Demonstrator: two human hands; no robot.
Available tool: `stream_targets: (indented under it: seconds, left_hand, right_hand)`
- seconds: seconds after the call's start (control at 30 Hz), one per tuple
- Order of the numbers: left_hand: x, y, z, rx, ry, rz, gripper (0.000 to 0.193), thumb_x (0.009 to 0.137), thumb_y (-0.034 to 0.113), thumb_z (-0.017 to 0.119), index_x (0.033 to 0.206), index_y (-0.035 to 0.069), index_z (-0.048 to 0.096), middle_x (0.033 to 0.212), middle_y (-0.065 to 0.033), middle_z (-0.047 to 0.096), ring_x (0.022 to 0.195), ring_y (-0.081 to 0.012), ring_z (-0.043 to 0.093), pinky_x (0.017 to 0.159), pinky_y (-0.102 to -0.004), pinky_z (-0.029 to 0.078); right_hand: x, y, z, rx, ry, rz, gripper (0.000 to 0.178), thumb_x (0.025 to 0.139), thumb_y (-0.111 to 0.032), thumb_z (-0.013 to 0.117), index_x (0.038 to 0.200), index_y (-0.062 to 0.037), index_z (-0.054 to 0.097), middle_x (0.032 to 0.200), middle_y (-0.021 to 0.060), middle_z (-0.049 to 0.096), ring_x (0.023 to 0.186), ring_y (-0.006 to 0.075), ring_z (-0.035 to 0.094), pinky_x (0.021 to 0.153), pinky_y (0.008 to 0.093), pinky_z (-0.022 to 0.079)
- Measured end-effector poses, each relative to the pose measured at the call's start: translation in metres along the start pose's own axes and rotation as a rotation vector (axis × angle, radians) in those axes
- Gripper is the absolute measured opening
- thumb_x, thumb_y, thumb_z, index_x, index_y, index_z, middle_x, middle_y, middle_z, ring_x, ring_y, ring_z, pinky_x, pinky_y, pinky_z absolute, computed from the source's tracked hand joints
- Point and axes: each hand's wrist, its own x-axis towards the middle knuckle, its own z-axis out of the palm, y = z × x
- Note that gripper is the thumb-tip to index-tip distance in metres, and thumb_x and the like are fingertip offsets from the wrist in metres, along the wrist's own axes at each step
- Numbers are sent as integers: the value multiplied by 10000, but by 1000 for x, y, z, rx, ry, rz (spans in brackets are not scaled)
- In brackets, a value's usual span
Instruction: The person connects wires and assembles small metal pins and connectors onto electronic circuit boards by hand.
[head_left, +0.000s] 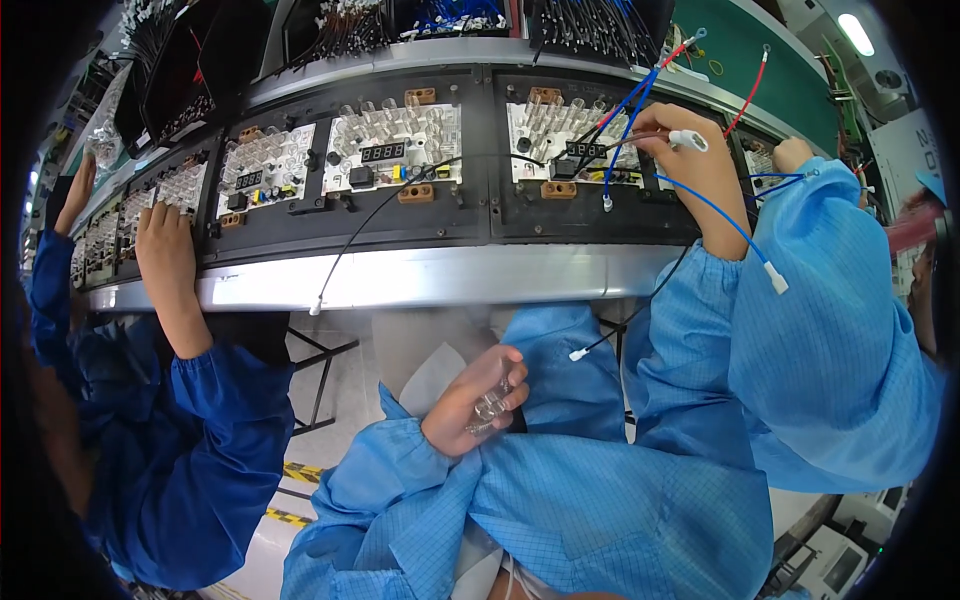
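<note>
My left hand (478, 402) is low in front of me, palm up, with its fingers curled round several small clear caps (489, 408). My right hand (695, 160) reaches over the right-hand part of the circuit board (520, 165) in front of me. Its thumb and fingertips come together beside the board; what they pinch, if anything, is hidden. Similar clear caps (545, 118) stand upright in rows on this board, behind a dark digit display (585, 150). A brown wire with a white sleeved connector (688, 140) crosses in front of my right hand.
Loose blue, red and black wires (634, 120) rise from the board and dangle over the metal rail (430, 278). Another capped board (395, 150) sits to its left in a black fixture. Co-workers' hands are at left (166, 245) and right (793, 155). Wire bins (600, 30) stand behind.
</note>
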Motion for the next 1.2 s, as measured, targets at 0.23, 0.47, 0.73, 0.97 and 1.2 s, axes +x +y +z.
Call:
stream_targets:
  seconds: [0.23, 0.47, 0.73, 0.97, 1.2]
  left_hand:
    - [11, 5, -6, -19, -5, -22, 252, 959, 273, 481, 1154, 118, 445, 921, -19, 437, 726, -90, 434, 491, -169, 378]
    - [19, 14, -9, -43, 6, -41, 259, 951, 252, 491, 1161, 108, 440, 932, -23, 440, 734, -99, 438, 495, -171, 387]
    - [23, 19, -11, -65, -5, -44, 299, 915, 219, 535, 1172, 108, 430, 941, -24, 441, 737, -102, 442, 497, -175, 394]
    - [24, 24, -11, -77, 10, -48, 281, 925, 215, 520, 1169, 105, 433, 941, -22, 446, 734, -101, 448, 496, -180, 395]
    - [25, 25, -8, -86, 22, -51, 253, 940, 223, 503, 1154, 105, 439, 932, -22, 454, 734, -98, 451, 488, -175, 395]
  right_hand:
    - [6, 8, 5, -80, 44, -10, 179, 781, -151, 679, 862, -34, 569, 705, 110, 614, 660, 236, 613, 573, 335, 457]
    - [9, 0, 1, -137, -7, 60, 187, 783, -163, 678, 870, -41, 567, 699, 105, 606, 631, 230, 593, 561, 329, 449]
    - [14, 6, 4, -136, 37, 28, 170, 782, -158, 695, 870, -26, 634, 594, 50, 510, 551, 111, 475, 498, 274, 378]
    - [17, 10, 9, -127, 36, -4, 166, 791, -152, 690, 887, -31, 631, 613, 61, 546, 547, 123, 483, 504, 280, 384]
    - [20, 3, 5, -129, -29, 38, 163, 794, -151, 666, 877, -43, 574, 684, 86, 581, 617, 203, 562, 565, 321, 444]
